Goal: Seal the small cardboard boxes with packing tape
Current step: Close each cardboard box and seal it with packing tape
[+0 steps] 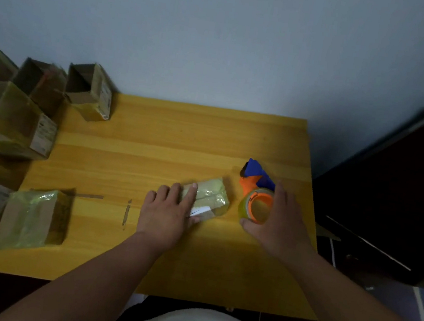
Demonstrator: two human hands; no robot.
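Observation:
A small cardboard box (212, 196) wrapped in yellowish tape lies on the wooden table (181, 140), right of centre. My left hand (169, 208) rests on its left end, fingers straight on top and thumb against the near side. To the right lies the tape dispenser (255, 187), orange and blue, with a roll of clear tape. My right hand (278, 220) curls around the roll, thumb at its near side and fingers over its far right side.
Several open cardboard boxes (90, 90) stand at the back left of the table. More taped boxes (33, 220) lie at the left front. Two short strips of tape (126, 212) stick to the tabletop. A dark door (404, 185) stands to the right.

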